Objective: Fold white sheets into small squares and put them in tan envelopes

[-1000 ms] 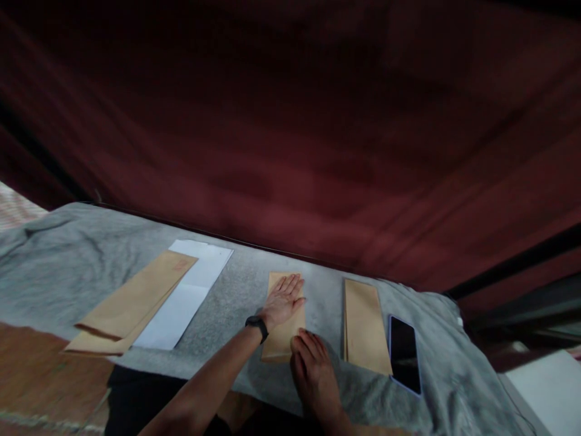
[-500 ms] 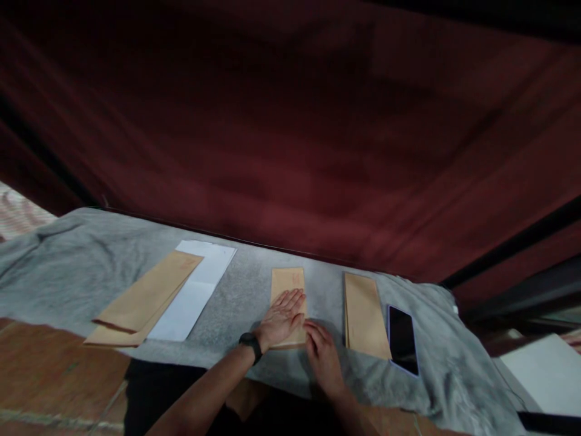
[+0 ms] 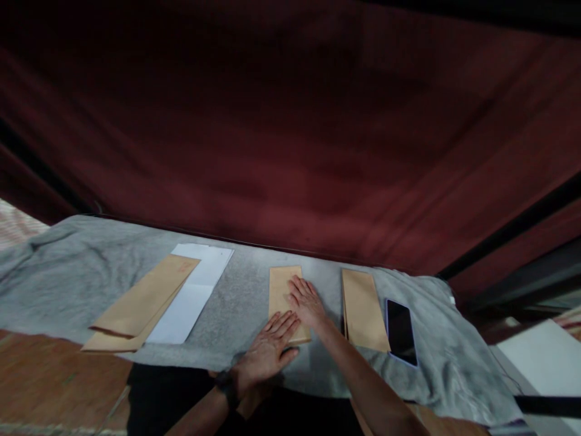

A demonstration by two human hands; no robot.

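Note:
A brown envelope [image 3: 280, 284] lies lengthwise on the grey cloth [image 3: 68, 278] in front of me. My right hand [image 3: 306, 301] rests flat on its middle and right side, fingers stretched out and pointing away from me. My left hand [image 3: 267, 351], with a black wristband, lies flat at the envelope's near end, fingers spread and touching its lower edge. Neither hand grips anything.
To the left lies a stack of brown envelopes [image 3: 140, 303] over white sheets of paper [image 3: 193, 290]. Right of my hands sits another pile of brown envelopes [image 3: 363, 309], then a dark phone [image 3: 400, 332]. A dark red curtain [image 3: 290, 133] hangs behind the cloth.
My right hand slid from the envelope's near end up onto its middle. My left hand drew back from the envelope's middle to its near end.

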